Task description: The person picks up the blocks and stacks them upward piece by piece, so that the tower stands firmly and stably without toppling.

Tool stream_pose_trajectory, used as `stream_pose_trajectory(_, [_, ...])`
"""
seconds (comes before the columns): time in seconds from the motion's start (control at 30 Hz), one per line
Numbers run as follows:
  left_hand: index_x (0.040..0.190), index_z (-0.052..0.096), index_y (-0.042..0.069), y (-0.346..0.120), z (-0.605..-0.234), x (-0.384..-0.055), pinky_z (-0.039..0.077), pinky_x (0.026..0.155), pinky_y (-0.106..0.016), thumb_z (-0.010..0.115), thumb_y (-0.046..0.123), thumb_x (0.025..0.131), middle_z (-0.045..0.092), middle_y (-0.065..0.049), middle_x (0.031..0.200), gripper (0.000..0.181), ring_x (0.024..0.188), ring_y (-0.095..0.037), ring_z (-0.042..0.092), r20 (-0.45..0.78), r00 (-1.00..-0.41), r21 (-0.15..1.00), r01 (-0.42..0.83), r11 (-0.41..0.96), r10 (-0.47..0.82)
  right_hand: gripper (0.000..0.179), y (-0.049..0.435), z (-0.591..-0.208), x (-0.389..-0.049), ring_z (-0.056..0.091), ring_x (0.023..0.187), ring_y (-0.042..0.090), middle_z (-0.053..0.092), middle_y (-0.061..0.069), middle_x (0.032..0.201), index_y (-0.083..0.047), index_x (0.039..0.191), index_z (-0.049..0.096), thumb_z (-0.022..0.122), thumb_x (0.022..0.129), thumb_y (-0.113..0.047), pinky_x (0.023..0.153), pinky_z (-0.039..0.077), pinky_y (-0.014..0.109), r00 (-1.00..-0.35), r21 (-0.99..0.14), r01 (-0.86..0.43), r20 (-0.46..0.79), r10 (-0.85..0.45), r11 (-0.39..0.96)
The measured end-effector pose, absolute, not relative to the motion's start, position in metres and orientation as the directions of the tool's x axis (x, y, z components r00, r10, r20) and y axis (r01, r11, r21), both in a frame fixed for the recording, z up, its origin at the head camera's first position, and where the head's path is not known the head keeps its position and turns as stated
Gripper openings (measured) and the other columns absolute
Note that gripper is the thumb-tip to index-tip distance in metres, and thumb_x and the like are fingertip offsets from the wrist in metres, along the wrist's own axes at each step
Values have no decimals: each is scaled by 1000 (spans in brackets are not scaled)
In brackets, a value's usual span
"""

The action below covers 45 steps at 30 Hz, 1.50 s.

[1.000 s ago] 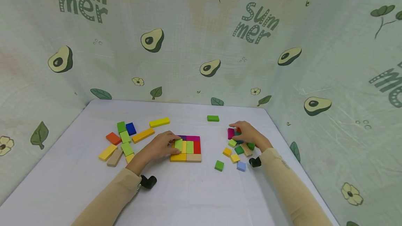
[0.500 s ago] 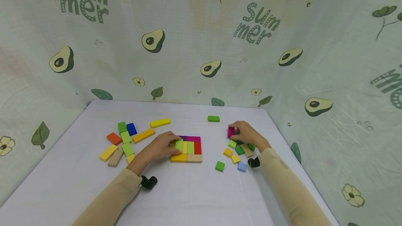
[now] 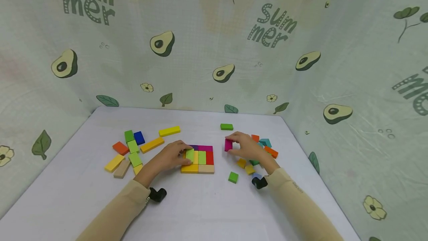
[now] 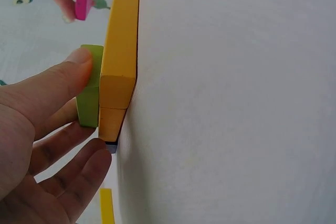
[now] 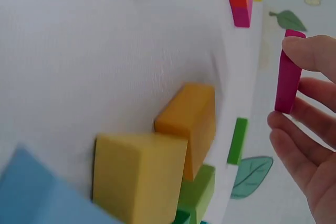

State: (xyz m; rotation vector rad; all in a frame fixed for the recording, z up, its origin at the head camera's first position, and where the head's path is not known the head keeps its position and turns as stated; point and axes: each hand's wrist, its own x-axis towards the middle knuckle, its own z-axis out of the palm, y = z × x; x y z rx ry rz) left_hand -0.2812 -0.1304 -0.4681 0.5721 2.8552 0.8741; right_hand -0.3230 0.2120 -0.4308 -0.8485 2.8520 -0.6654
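My left hand pinches a light green block between thumb and fingers. That block sits on top of a flat rectangle of blocks at the table's middle. Along the rectangle's edges lie a yellow-orange block, a tan block, a red block and a magenta block; a second light green block is inside. To the right, my right hand holds another magenta block by its ends, raised and apart from the rectangle.
Loose blocks spread on the left, among them a blue block and a long yellow block. Beyond and under my right arm lie more, including an orange block. Single green blocks lie at the back and front right.
My right hand has taken the magenta block from the pile on the right and moved left with it, toward the rectangle. My left hand stays in place.
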Motion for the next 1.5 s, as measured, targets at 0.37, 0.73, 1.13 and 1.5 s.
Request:
stream_pose_trajectory(0.37, [142,69,16,-131,-468,-281,56,102,-42,85,38,92,66,-2,125,57,107,-19,57,25,-920,562,335,756,390,58,165,-444,-302,58,133,27,62,8,144,-12,149,62,82,96,-25,105,58,42,-814,-477,-525,38,-580,705])
stream_pose_trajectory(0.73, [140,70,15,-130,-470,-282,55,98,-38,85,38,91,66,0,119,56,103,-18,57,42,-915,554,355,753,401,55,142,-456,-295,60,129,26,64,8,141,-12,148,63,80,97,-25,109,55,42,-789,-492,-546,29,-614,678])
stream_pose_trajectory(1.13, [141,69,16,-133,-472,-284,55,99,-39,84,41,92,66,-1,123,57,104,-18,57,39,-914,537,361,762,405,62,143,-457,-294,60,129,28,61,10,146,-10,151,59,81,97,-29,110,53,46,-799,-544,-502,-6,-602,672])
stream_pose_trajectory(1.5, [142,69,17,-133,-473,-286,54,94,-36,84,42,92,66,0,121,58,102,-17,56,33,-911,540,362,759,411,58,143,-459,-295,59,128,27,63,9,141,-12,150,61,80,98,-30,110,53,44,-805,-566,-489,-1,-593,664])
